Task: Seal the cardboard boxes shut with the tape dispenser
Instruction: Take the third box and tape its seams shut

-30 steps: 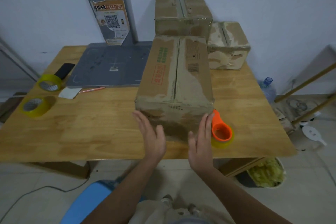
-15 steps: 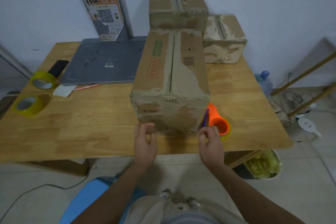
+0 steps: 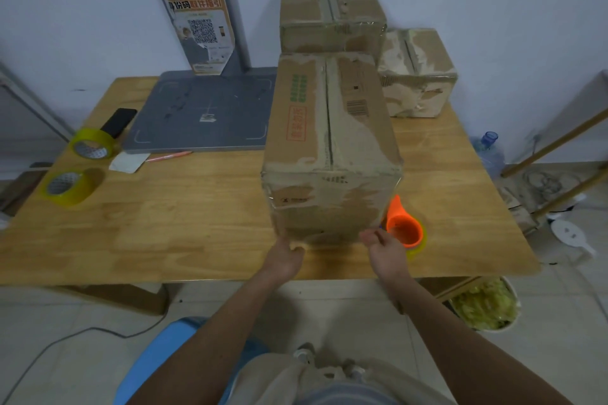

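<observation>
Standing at the near edge of the wooden table (image 3: 197, 223), a person reaches both bare arms toward the large cardboard box (image 3: 329, 148) set lengthwise in front of them. The left hand (image 3: 284, 260) sits at the box's near lower left corner, fingers curled in against the cardboard at the bottom edge — whether they actually grip it I cannot tell. The right hand (image 3: 386, 251) is at the lower right corner, fingers bent, thumb and forefinger drawn together near the box's edge; what, if anything, they pinch is too small to make out. The box's top flaps meet along a dark centre seam, its surface scuffed and patched with torn paper.

Just right of that hand the orange tape dispenser (image 3: 403, 227) rests on the table beside the box, a yellowish roll around its base. Behind the big box stands a second sealed box (image 3: 332, 13) against the wall, and a smaller box (image 3: 416, 72) sits to its right.

On the left side lie two yellow tape rolls (image 3: 67, 187) — one nearer, one farther back — with a black phone (image 3: 118, 120), a white slip of paper (image 3: 128, 161) and a pen (image 3: 169, 155) close by. A grey flat platform (image 3: 204, 115) with an upright post covers the back left of the table
</observation>
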